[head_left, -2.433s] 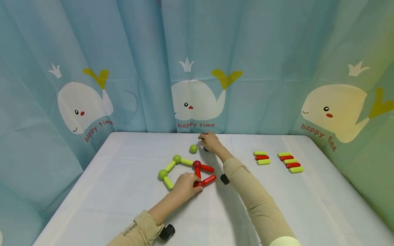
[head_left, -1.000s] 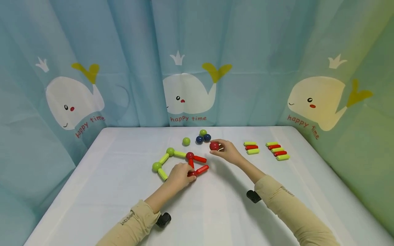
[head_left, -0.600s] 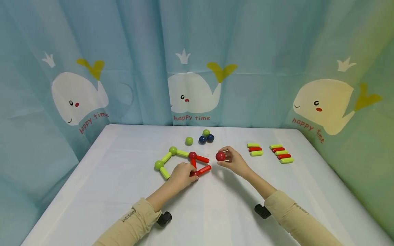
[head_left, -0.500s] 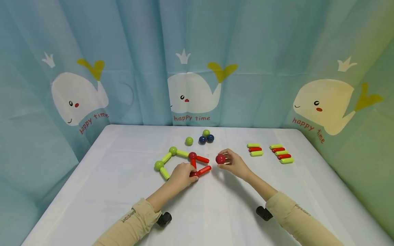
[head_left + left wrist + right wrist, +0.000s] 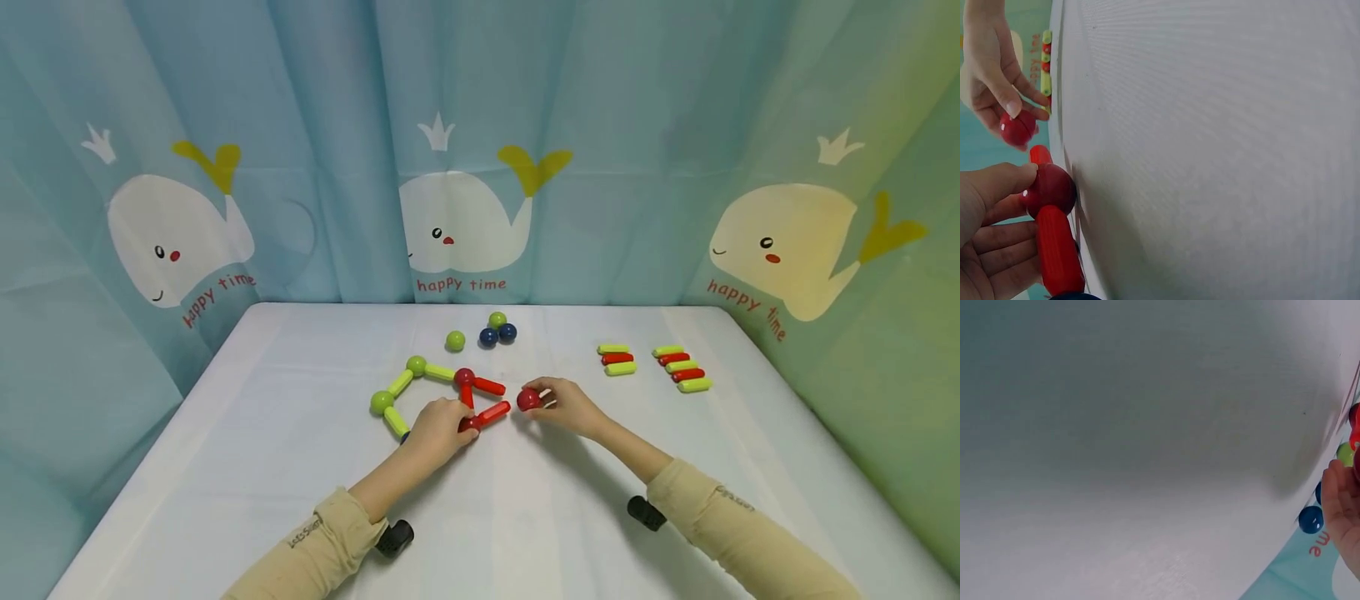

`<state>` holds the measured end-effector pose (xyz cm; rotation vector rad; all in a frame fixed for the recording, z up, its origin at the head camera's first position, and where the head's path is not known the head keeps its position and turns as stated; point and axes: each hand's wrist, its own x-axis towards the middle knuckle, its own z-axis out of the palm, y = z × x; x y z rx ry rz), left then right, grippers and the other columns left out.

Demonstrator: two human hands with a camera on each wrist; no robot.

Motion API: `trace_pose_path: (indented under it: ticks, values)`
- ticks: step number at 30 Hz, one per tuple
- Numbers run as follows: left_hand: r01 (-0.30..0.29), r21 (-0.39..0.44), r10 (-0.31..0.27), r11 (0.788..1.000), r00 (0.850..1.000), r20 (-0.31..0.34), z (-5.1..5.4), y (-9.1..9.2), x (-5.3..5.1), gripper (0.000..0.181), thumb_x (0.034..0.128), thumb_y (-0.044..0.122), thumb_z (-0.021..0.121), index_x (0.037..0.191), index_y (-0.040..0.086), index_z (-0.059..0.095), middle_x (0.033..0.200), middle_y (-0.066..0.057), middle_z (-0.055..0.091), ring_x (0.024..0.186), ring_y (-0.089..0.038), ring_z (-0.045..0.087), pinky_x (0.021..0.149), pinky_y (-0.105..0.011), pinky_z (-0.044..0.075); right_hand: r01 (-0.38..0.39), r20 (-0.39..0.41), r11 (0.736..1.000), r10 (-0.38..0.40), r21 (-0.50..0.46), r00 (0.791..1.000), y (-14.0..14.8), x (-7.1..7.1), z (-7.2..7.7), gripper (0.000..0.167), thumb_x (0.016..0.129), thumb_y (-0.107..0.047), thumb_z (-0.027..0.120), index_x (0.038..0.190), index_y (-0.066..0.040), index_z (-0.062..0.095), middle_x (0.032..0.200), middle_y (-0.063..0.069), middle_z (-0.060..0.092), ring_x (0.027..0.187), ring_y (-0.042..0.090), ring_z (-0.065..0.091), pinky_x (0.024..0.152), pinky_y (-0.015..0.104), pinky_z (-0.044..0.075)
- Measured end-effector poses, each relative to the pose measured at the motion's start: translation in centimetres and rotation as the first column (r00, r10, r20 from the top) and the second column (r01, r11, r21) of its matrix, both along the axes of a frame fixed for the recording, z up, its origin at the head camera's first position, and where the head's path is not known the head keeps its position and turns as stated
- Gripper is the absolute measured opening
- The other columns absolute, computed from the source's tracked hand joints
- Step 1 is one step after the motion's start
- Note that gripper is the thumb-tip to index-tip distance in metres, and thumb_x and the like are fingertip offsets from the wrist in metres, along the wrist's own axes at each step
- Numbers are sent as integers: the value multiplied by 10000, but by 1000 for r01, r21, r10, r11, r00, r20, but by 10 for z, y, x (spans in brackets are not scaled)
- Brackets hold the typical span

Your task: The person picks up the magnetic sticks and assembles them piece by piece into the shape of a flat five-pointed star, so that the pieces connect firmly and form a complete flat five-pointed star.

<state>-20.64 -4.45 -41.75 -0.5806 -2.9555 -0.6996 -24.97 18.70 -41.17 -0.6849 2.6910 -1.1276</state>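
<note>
A frame of balls and short rods lies on the table, with green balls (image 5: 382, 403) and green rods on its left. Its right part has a red ball (image 5: 464, 377) and red rods (image 5: 495, 413), two of them pointing right with free ends. My left hand (image 5: 438, 429) pinches the frame's near red ball (image 5: 1050, 190) between thumb and fingers. A dark blue ball (image 5: 405, 437) is mostly hidden behind that hand. My right hand (image 5: 573, 408) holds a loose red ball (image 5: 528, 399) by its fingertips, just right of the rods' free ends and apart from them.
Behind the frame sit a lone green ball (image 5: 455, 341) and a cluster of two dark blue balls (image 5: 488, 337) and a green ball (image 5: 497, 320). Rods lie in two groups, a near one (image 5: 618, 359) and a farther right one (image 5: 682, 367). A whale-print curtain (image 5: 465, 225) hangs behind.
My right hand has come from the table's back edge towards me with the red ball, then slightly left to the red rods' free ends. The left hand keeps its hold on the frame.
</note>
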Motion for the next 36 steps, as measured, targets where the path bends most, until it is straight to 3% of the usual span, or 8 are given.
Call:
trace_pose_path:
  ticks: [6,16,21,31,36]
  values:
    - [7,-12,-7,1000,1000,-5,1,0,0,206,794,186,753,955,57,738,757,-16,667,627,-96,455,556,-191,354,3,-25,997,-1,74,1000,-9,-4,-1,364,816,-42,705,1136,87,589,1028,211,643,853,238,627,755,329,558]
    - [26,-12,-26,1000,1000,-11,2,0,0,158,811,173,735,903,45,726,662,0,602,577,-87,413,511,-183,305,-68,-89,986,82,151,993,-22,-16,-1,340,820,-29,693,1123,96,605,1012,207,670,816,228,641,749,322,548]
    - [31,-41,-31,999,1000,-3,4,1,2,207,823,170,723,971,26,719,677,-12,620,581,-91,423,511,-182,317,-86,-99,978,106,188,989,-22,-20,-3,344,812,-55,713,1110,89,618,1009,202,675,797,202,643,735,294,551]
    - [65,-84,-65,994,998,5,8,5,13,223,781,210,763,926,45,723,663,13,606,584,-80,415,530,-182,332,-92,-53,972,105,215,993,-14,-5,-1,322,798,-94,738,1065,59,642,1008,167,692,930,261,655,820,351,544]
    - [81,-89,-80,993,997,13,9,6,13,173,748,202,793,797,60,707,632,27,574,591,-86,423,553,-189,345,-137,-68,959,158,247,985,-10,3,0,295,811,-96,725,1053,53,645,960,129,691,804,146,594,736,249,522]
